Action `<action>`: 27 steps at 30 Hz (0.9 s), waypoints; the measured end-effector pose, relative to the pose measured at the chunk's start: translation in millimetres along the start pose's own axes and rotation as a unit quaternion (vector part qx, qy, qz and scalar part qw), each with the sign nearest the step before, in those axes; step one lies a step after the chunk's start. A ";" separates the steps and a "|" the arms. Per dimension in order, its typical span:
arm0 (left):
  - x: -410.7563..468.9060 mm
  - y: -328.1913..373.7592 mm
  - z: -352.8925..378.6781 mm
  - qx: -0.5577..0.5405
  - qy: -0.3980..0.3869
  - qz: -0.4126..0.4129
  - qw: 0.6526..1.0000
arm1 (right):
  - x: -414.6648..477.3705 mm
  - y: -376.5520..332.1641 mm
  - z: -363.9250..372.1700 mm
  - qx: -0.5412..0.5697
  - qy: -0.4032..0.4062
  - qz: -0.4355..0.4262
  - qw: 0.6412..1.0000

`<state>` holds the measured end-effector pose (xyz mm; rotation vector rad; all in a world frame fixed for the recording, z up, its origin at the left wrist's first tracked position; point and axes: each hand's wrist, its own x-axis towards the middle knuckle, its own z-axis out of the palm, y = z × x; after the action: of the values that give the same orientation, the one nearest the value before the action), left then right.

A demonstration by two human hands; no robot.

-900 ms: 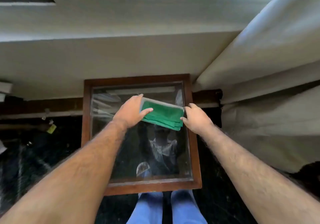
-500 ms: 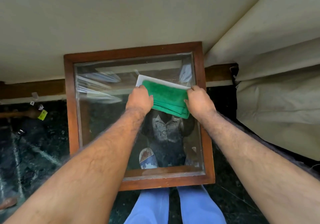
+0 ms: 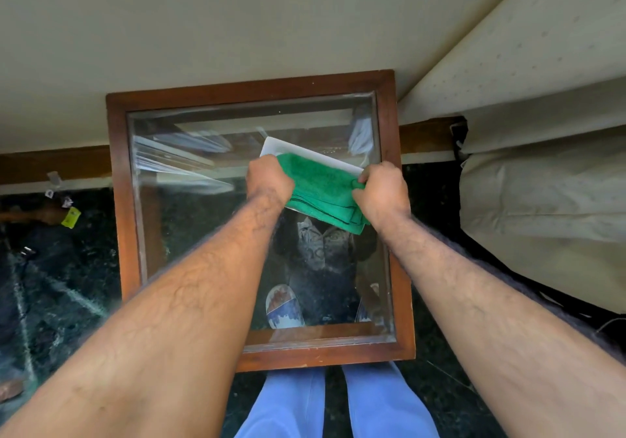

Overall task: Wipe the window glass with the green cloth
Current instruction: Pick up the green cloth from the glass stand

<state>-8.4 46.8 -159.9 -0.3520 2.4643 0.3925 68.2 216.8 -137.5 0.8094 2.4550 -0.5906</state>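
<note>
A square pane of window glass (image 3: 203, 227) in a brown wooden frame (image 3: 117, 200) leans against a cream wall in front of me, its lower edge on the dark floor. A folded green cloth (image 3: 321, 188) with a white backing lies against the upper right of the glass. My left hand (image 3: 269, 176) grips the cloth's left end with curled fingers. My right hand (image 3: 382, 193) grips its right end, near the frame's right rail. The glass reflects a person's shirt and shoes.
A beige curtain (image 3: 542, 183) hangs at the right, close to the frame. Dark green marble floor (image 3: 61, 285) lies on both sides. A small yellow tag (image 3: 71, 217) and bits of debris sit at the left by the skirting. My blue trouser legs (image 3: 338, 403) stand below the frame.
Both hands went from resting flat beside the cloth to closing on its two ends. The view dropped and came closer, so the window sill above is out of sight.
</note>
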 end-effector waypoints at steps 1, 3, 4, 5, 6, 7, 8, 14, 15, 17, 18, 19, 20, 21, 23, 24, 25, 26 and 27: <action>-0.4 -0.9 -3.7 -0.030 -0.011 -0.019 0.999 | -2.7 0.1 -2.4 0.024 0.007 0.018 1.000; -3.1 -3.8 -9.5 -0.095 -0.033 -0.051 0.994 | -6.4 1.2 -7.2 0.054 0.019 0.037 0.998; -7.7 -4.8 -13.4 -0.124 -0.042 -0.057 0.990 | -8.6 2.7 -11.6 0.066 0.018 0.039 0.997; -12.1 -6.0 -17.0 -0.149 -0.050 -0.055 0.986 | -10.4 4.6 -16.4 0.086 0.013 0.040 0.995; -16.9 -7.3 -22.1 -0.169 -0.054 -0.044 0.983 | -11.9 5.5 -21.5 0.114 0.003 0.043 0.993; -21.4 -7.8 -27.8 -0.190 -0.053 -0.033 0.980 | -12.6 6.2 -27.1 0.143 -0.008 0.044 0.989; -27.0 -7.7 -35.3 -0.211 -0.045 -0.021 0.976 | -14.1 6.2 -33.7 0.163 -0.016 0.039 0.986; -61.8 -0.3 -96.1 -0.319 -0.030 0.038 0.947 | -32.7 -3.5 -93.3 0.233 -0.074 -0.004 0.970; -65.3 0.8 -107.1 -0.338 -0.032 0.042 0.940 | -34.5 -5.7 -104.6 0.228 -0.081 -0.012 0.970; -80.8 6.3 -138.4 -0.356 -0.034 0.062 0.932 | -45.7 -11.9 -137.4 0.226 -0.065 -0.026 0.972; -86.5 8.4 -151.5 -0.364 -0.035 0.071 0.928 | -49.8 -15.2 -151.3 0.240 -0.056 -0.029 0.969; -93.6 11.7 -165.9 -0.377 -0.032 0.082 0.922 | -55.0 -19.7 -167.1 0.253 -0.045 -0.035 0.966; -102.4 15.5 -179.8 -0.391 -0.030 0.093 0.915 | -61.7 -24.3 -182.7 0.259 -0.034 -0.044 0.964; -111.9 19.7 -195.0 -0.403 -0.028 0.101 0.909 | -69.7 -29.8 -199.6 0.262 -0.025 -0.053 0.963; -131.4 29.8 -225.0 -0.422 -0.028 0.116 0.899 | -85.9 -40.0 -234.7 0.275 -0.011 -0.074 0.959; -138.5 34.5 -239.2 -0.432 -0.028 0.124 0.893 | -92.8 -45.8 -251.0 0.278 -0.004 -0.085 0.957; -149.2 38.8 -256.0 -0.441 -0.029 0.134 0.887 | -103.4 -52.6 -269.0 0.275 0.004 -0.101 0.956; -157.8 42.6 -269.9 -0.446 -0.032 0.146 0.883 | -112.3 -57.9 -283.7 0.267 0.014 -0.115 0.957; -165.4 47.6 -283.5 -0.445 -0.035 0.159 0.881 | -119.3 -63.5 -298.6 0.258 0.033 -0.124 0.958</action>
<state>-46.1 15.2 168.1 -0.2761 2.1157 1.6553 20.1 278.2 180.8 0.7155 2.5105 -1.3562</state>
